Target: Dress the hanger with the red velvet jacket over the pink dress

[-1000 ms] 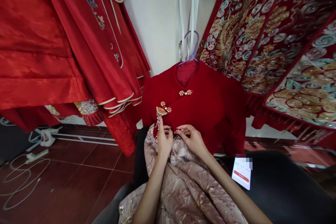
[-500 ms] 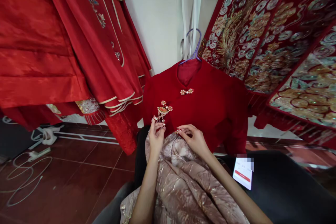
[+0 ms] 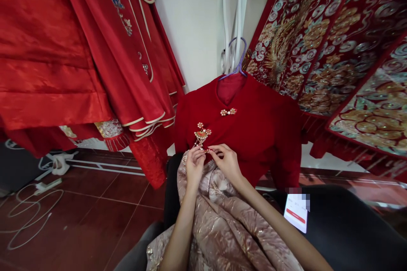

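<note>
A red velvet jacket (image 3: 254,127) hangs in front of me on a purple hanger (image 3: 241,57). A fan-shaped gold brooch (image 3: 201,136) with pearl flowers and dangling beads sits on its chest, and a pearl flower clasp (image 3: 229,111) is at the neckline. My right hand (image 3: 226,163) pinches a small gold ornament (image 3: 206,150) just below the brooch. My left hand (image 3: 195,164) is closed beside it, fingertips at the brooch's dangling beads; what they grip is partly hidden. Pinkish brocade cloth (image 3: 222,220) covers my lap beneath both forearms.
Red garments (image 3: 127,63) hang at the left, and a heavily embroidered one (image 3: 333,51) at the right. A lit phone (image 3: 296,214) lies on a dark surface to my right. A white cable (image 3: 34,207) is coiled on the tiled floor.
My right hand has moved up and left with the small gold ornament, to just below the brooch. My left hand has shifted slightly right, so the fingertips now nearly meet.
</note>
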A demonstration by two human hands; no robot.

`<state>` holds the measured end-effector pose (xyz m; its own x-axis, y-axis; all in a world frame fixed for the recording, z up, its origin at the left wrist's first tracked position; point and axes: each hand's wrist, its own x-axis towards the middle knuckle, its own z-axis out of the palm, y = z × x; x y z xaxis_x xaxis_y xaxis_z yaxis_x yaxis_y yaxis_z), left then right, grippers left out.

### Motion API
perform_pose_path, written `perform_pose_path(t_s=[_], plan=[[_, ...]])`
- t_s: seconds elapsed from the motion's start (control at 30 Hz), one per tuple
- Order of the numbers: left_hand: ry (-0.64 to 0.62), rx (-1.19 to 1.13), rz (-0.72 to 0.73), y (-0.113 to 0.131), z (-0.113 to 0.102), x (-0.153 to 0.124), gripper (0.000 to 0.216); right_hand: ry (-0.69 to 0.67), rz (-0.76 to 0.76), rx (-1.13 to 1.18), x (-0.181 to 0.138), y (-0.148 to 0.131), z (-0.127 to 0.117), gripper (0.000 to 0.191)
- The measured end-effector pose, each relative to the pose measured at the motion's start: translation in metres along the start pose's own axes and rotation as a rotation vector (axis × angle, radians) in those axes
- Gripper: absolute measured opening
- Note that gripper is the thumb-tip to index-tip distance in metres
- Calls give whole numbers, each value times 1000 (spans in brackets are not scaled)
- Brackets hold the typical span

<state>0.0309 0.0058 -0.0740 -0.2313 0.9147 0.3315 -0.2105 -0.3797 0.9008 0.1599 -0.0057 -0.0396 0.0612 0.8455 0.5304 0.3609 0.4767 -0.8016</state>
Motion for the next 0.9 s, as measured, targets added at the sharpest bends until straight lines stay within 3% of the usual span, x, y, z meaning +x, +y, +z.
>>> perform_pose_path(t_s=[0.13,0.33,0.9], plan=[[85,-37,8,-2,1,-1,35,14,-4,8,2,3,5,20],[36,66,-4,1,-1,-1,23,12,1,0,-1,1,6,20],[10,113,-66,7,4,10,19,46,-12,-122,4,8,15,21]])
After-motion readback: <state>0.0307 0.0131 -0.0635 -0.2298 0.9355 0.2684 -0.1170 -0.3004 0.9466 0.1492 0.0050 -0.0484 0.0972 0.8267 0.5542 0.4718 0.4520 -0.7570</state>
